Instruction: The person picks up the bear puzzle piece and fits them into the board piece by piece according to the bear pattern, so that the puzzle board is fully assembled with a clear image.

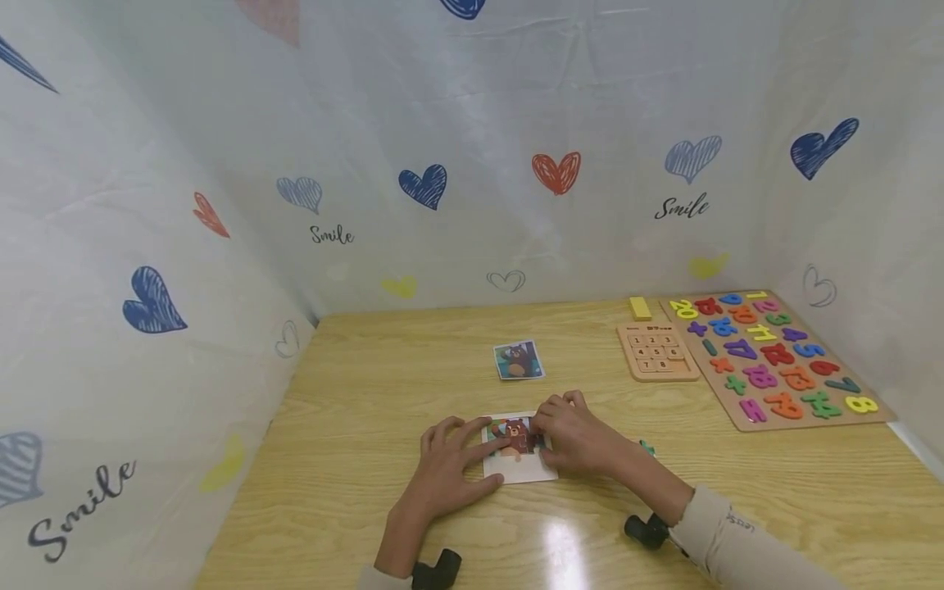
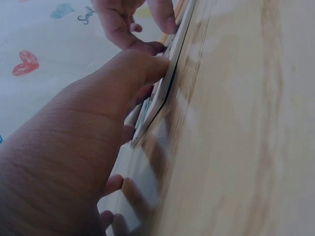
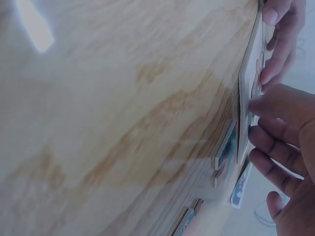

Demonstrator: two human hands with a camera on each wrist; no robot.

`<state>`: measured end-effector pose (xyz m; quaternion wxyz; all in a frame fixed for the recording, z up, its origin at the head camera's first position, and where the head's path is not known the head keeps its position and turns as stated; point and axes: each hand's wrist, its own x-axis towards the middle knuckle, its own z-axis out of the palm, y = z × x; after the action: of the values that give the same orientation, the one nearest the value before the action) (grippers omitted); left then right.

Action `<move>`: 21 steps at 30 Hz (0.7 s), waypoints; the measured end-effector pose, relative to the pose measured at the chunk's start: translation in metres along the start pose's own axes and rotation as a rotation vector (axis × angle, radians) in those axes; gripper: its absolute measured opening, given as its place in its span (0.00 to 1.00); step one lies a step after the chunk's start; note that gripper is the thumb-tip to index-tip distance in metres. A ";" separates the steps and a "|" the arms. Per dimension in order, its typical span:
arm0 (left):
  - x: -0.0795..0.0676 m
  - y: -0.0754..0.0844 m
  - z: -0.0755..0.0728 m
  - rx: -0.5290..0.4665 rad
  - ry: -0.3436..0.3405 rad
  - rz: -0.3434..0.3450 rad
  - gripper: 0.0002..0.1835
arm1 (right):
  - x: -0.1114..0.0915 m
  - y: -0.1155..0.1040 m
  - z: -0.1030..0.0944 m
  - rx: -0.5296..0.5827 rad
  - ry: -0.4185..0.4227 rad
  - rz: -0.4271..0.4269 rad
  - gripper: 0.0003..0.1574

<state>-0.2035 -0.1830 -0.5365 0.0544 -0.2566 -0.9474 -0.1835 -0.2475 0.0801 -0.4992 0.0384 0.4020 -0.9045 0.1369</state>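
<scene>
A white puzzle board lies on the table with a picture of a brown bear in its upper part; its lower strip is bare white. My left hand rests at the board's left side, fingers spread, with fingertips on the picture and the thumb at the bottom edge. At the right side, my right hand pinches a puzzle piece against the picture with thumb and forefinger; its fingers cover most of that piece. Loose puzzle pieces lie on the table beside the board in the right wrist view.
Behind the board lies a bear picture card. Farther right are a wooden number-slide puzzle, a yellow block and a board of coloured numbers. A small teal piece shows by my right forearm. Heart-printed curtains border the table.
</scene>
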 end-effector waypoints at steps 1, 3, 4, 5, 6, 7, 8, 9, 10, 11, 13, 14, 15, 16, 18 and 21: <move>0.000 0.000 0.000 0.001 0.000 -0.002 0.28 | 0.000 0.000 0.000 0.003 0.001 -0.001 0.12; 0.000 0.000 0.000 0.003 -0.001 -0.006 0.27 | 0.000 0.000 0.000 0.005 0.000 -0.003 0.12; 0.000 0.000 0.000 0.004 0.001 -0.005 0.28 | 0.000 0.000 0.000 0.004 -0.001 -0.003 0.12; 0.000 0.000 0.000 0.006 0.002 -0.006 0.28 | 0.000 0.000 0.000 0.000 -0.001 -0.005 0.11; 0.000 0.001 0.001 0.009 0.002 -0.005 0.28 | 0.000 0.000 0.000 -0.004 -0.001 -0.008 0.11; 0.000 0.001 0.001 0.012 0.004 -0.004 0.28 | 0.000 0.000 0.000 -0.010 0.001 -0.016 0.10; 0.000 0.001 0.001 0.015 0.005 -0.003 0.28 | -0.001 0.000 0.000 -0.018 0.002 -0.024 0.09; -0.001 0.001 0.001 0.020 0.005 -0.001 0.28 | -0.001 0.001 0.000 -0.027 0.004 -0.033 0.08; -0.001 0.001 0.001 0.026 0.006 0.000 0.28 | -0.001 0.001 0.000 -0.034 0.007 -0.042 0.07; -0.001 0.001 0.001 0.029 0.007 0.000 0.28 | -0.002 0.001 -0.001 -0.039 0.012 -0.052 0.07; 0.000 0.001 0.001 0.031 0.006 0.000 0.29 | -0.003 0.001 0.000 -0.053 0.024 -0.079 0.08; 0.000 0.001 0.002 0.031 0.005 -0.001 0.29 | -0.004 0.001 0.001 -0.059 0.032 -0.089 0.08; 0.000 0.001 0.002 0.032 0.002 -0.002 0.28 | -0.005 0.001 0.002 -0.067 0.042 -0.099 0.08; 0.000 0.001 0.002 0.029 0.001 -0.003 0.28 | -0.005 0.001 0.003 -0.073 0.052 -0.110 0.08; 0.000 0.001 0.002 0.028 0.001 -0.004 0.28 | -0.006 0.001 0.004 -0.083 0.065 -0.124 0.08; 0.000 0.001 0.002 0.033 0.012 0.004 0.28 | -0.006 0.000 0.003 -0.085 0.064 -0.116 0.07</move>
<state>-0.2032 -0.1811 -0.5382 0.0643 -0.2563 -0.9495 -0.1694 -0.2439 0.0834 -0.5036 0.0924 0.4472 -0.8830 0.1086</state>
